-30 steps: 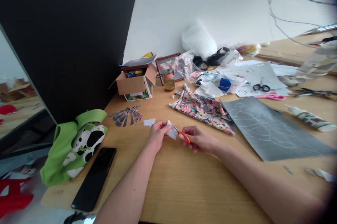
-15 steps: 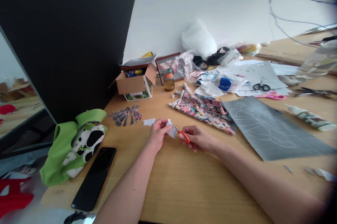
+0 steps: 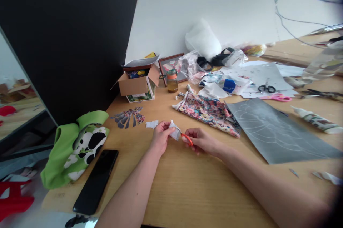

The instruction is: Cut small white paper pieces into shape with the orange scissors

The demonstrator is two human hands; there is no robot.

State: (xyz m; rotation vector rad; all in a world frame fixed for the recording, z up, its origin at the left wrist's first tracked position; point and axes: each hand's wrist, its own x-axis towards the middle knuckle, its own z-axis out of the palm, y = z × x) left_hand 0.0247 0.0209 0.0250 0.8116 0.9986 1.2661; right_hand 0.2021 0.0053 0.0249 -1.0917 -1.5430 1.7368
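A small white scrap (image 3: 175, 135) is just above the bench (image 3: 187, 192), held by one edge in the left hand (image 3: 160, 137), which pinches it between thumb and fingers. The right hand (image 3: 199, 141) is closed around the orange handles of the small scissors (image 3: 188, 139), and their blades point at the scrap and meet it. I cannot tell if the blades are open or closed. Just to the left of the left hand, another white scrap (image 3: 151, 124) lies flat. Past that, farther left of the same hand, thin patterned pieces (image 3: 128, 118) are spread out like a fan. A black phone (image 3: 96, 181) lies to the left of the left arm, near a green cloth bundle (image 3: 60, 153) with a black and white print. Beyond the right hand is a folded flowery cloth (image 3: 209, 113). To the right of that hand lies a big gray sheet (image 3: 259, 128) with white curved lines on it. Farther right of the hand, past the sheet, is a white squeeze bottle (image 3: 317, 120). Pink-handled scissors (image 3: 280, 97) lie beyond the sheet, well away from the right hand.
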